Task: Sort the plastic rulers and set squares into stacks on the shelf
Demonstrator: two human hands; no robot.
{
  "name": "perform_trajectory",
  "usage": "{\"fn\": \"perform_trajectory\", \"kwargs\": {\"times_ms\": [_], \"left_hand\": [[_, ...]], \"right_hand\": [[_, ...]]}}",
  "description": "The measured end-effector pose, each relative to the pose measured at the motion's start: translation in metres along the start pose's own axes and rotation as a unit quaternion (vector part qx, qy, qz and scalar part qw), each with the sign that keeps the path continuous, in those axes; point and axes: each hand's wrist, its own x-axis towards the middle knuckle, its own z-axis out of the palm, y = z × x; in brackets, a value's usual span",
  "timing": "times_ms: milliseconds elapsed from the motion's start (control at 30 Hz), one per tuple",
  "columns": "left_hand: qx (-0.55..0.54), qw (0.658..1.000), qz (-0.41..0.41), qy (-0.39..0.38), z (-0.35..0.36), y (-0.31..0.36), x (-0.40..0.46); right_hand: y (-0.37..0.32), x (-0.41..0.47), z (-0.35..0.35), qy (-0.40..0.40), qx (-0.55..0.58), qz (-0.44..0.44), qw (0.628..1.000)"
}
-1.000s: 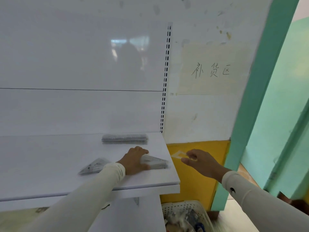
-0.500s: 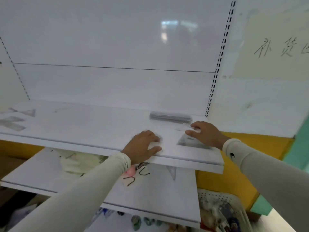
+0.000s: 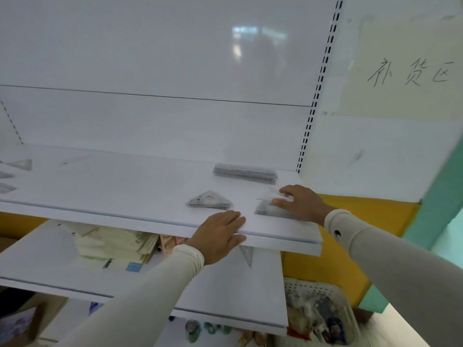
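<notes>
The right hand [image 3: 299,205] covers the near end of a stack of set squares [image 3: 265,209], so how its fingers [image 3: 281,202] grip the clear piece there cannot be told. The markings on the triangular stack [image 3: 209,200] and on the stack of rulers [image 3: 245,173] at the back of the shelf [image 3: 112,186] are too blurred to read. Several flat pieces [image 3: 15,175] at the far left are cut by the picture's edge. The upper shelf hides part of the lower shelf [image 3: 225,291] and its papers [image 3: 112,244]. The white basket [image 3: 320,314] runs off the bottom edge, its contents a blur.
</notes>
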Motion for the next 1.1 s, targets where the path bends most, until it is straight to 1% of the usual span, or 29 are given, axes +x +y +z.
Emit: {"fn": "perform_trajectory", "kwargs": {"times_ms": [200,400,633,867,967,1100], "left_hand": [[0.017,1.0,0.005,0.016,0.005,0.0,-0.001],[0.024,0.999,0.012,0.035,0.011,-0.004,-0.001],[0.031,0.999,-0.004,0.018,0.015,-0.005,-0.002],[0.044,0.999,-0.012,0.028,0.013,-0.002,-0.003],[0.046,0.999,-0.012,0.021,0.011,-0.002,-0.003],[0.001,0.999,-0.026,-0.03,0.004,0.002,0.0]], "right_hand": [[0.0,0.006,0.006,-0.013,-0.004,0.005,1.0],[-0.001,0.009,0.012,-0.06,-0.003,0.007,0.998],[0.01,0.003,0.012,-0.069,-0.013,0.001,0.998],[0.011,0.001,0.014,-0.066,-0.017,0.001,0.998],[0.009,-0.001,0.011,-0.074,-0.019,-0.005,0.997],[0.001,0.003,0.001,-0.053,-0.017,-0.005,0.998]]}}
